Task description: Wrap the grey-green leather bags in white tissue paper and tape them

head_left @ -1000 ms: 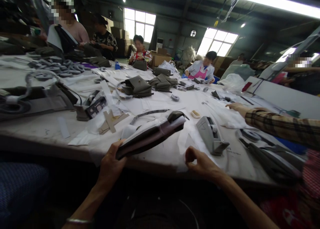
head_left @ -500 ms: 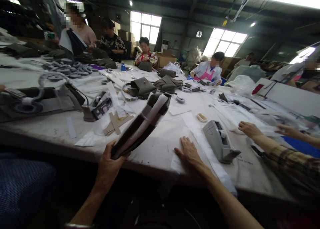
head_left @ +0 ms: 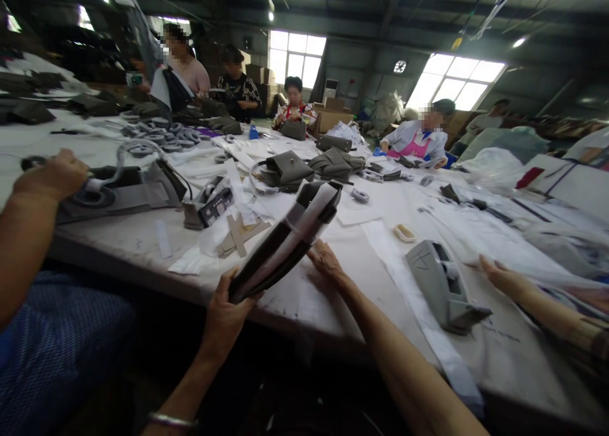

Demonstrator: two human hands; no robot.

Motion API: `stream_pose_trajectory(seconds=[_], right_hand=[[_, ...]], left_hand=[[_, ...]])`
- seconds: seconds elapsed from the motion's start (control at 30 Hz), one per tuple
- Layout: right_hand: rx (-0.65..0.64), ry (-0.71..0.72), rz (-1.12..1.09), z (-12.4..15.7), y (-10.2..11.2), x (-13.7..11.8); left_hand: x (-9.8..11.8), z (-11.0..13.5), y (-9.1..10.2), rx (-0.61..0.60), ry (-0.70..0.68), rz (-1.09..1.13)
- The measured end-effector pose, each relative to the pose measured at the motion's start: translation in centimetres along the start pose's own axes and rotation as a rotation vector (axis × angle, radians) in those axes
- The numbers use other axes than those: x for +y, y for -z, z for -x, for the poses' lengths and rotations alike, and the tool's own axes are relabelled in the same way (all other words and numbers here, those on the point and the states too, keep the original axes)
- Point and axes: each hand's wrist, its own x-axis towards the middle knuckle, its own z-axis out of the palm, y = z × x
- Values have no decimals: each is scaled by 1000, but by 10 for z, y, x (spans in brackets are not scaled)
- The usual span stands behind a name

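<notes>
A worker's left hand (head_left: 234,306) pinches a dark, pale-wrapped handbag (head_left: 286,238) by its lower end between thumb and fingers, apparently keeping it tilted clear of the white-covered table (head_left: 354,291), beside a right hand (head_left: 327,260) whose partly hidden fingers cannot be read.

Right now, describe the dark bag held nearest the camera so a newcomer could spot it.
At the white table, find the camera wearer's left hand. Its fingers grip the dark bag low down. Unlike the bags resting beyond, it slants upward, with a pale strip along it.
</notes>
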Motion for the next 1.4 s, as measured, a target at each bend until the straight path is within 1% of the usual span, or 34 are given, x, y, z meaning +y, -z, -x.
stream_pose_trajectory(seconds=[0.07, 0.1, 0.13, 0.2, 0.27, 0.33, 0.43, 0.5, 0.57, 0.67, 0.73, 0.77, 0.8, 0.83, 0.9, 0.97, 1.03, 1.13, 1.2, 1.3, 1.4], right_hand=[[177, -59, -323, 4, 7, 7], [271, -101, -481, 9, 12, 12], [362, -149, -620, 16, 18, 18], [521, -235, -806, 35, 34, 31], [673, -279, -822, 59, 55, 45], [824, -318, -717, 86, 79, 58], [955, -374, -627, 126, 110, 73], [1015, -400, -575, 147, 124, 76], [1034, -423, -470, 159, 133, 71], [965, -408, -254, 160, 138, 48], [887, -343, -150, 148, 137, 26], [824, -301, -116, 138, 136, 14], [740, -261, -94, 126, 134, 2], [629, -224, -78, 112, 132, -9], [357, -178, -29, 79, 126, -26], [113, -171, 71, 40, 117, -34], [-24, -209, 199, 1, 105, -34], [-123, -323, 263, -50, 80, -24], [-149, -389, 255, -74, 62, -15], [-119, -434, 268, -94, 39, -6], [-102, -466, 267, -98, 26, 1]], left_hand=[[3, -4, 0, 13, -52, -20], [6, -7, 0, 14, -99, -38], [9, -12, -1, 18, -168, -55], [15, -22, -5, 10, -374, -77], [21, -30, -14, -28, -629, -75], [23, -32, -29, -103, -854, -76], [15, -25, -55, -215, -1105, -132], [7, -17, -69, -241, -1187, -199], [0, -10, -76, -239, -1189, -265], [-3, -4, -73, -239, -1173, -350], [-3, -2, -69, -243, -1186, -395], [-3, -1, -66, -242, -1185, -411], [-3, -1, -65, -242, -1181, -423], [-3, 0, -64, -244, -1176, -431], [-3, 1, -63, -257, -1169, -444], [-4, 1, -62, -279, -1164, -445], [-4, 2, -62, -293, -1155, -435], [-6, 2, -62, -287, -1143, -403], [-7, 2, -63, -277, -1144, -379], [-8, 3, -64, -277, -1140, -361], [-9, 3, -64, -264, -1137, -345]])
